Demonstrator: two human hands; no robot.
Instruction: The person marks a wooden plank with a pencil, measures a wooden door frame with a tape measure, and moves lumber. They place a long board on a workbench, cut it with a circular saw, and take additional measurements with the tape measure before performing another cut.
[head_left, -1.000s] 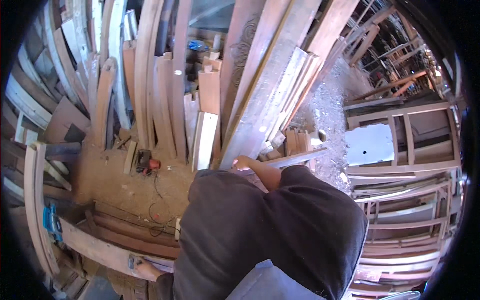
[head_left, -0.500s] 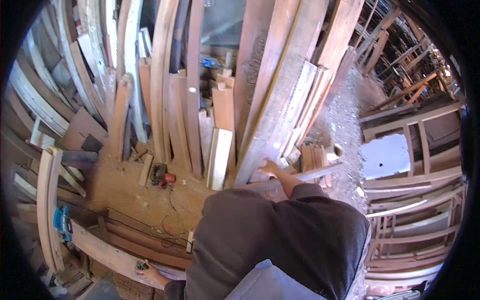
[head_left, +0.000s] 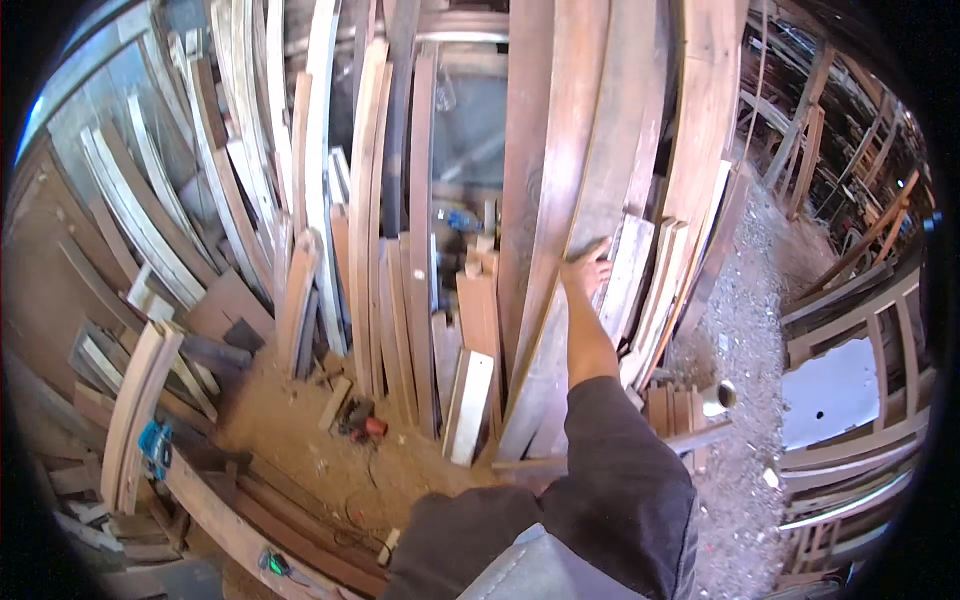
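My right hand reaches up and forward and rests on the face of a wide grey-brown plank that leans upright. Its fingers are spread toward a whitish narrow board beside that plank. My left hand is out of view. On a long beam at the lower left lies a small green and black object, its kind unclear. A blue power tool sits at the far end of that beam.
Many tall planks lean close together ahead. A red and black power tool with a cord lies on the dusty floor. Short wood blocks stand at the right, with wooden frames and a white panel beyond.
My right hand has moved up from the plank's lower end to a higher spot on it. My left hand has let go of the small green and black object and left view. The view has shifted.
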